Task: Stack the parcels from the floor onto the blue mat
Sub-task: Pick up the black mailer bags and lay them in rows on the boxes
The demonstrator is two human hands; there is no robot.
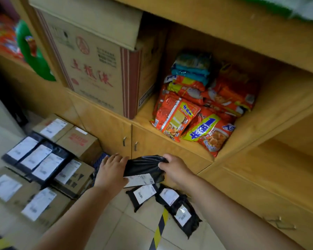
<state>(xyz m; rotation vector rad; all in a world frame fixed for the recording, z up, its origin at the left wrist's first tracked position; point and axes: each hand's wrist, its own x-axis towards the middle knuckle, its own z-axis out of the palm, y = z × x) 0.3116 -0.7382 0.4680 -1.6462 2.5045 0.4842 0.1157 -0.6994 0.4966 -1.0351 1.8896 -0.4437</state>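
Both my hands hold a black plastic parcel (143,168) with a white label in the air, just in front of the cabinet doors. My left hand (112,170) grips its left end and my right hand (172,168) pinches its top right corner. Below it, three more black parcels lie on the tiled floor: one (143,194) nearest my hands, one (170,196) to its right, one (183,216) further right and nearer to me. A sliver of the blue mat (102,158) shows to the left of my left hand. Cardboard and black parcels (42,163) are stacked on the left.
A wooden shelf unit (170,147) with closed lower doors stands straight ahead. Its open bay holds a large cardboard box (98,69) and noodle packets (197,109). Yellow-black tape (160,230) runs across the floor tiles.
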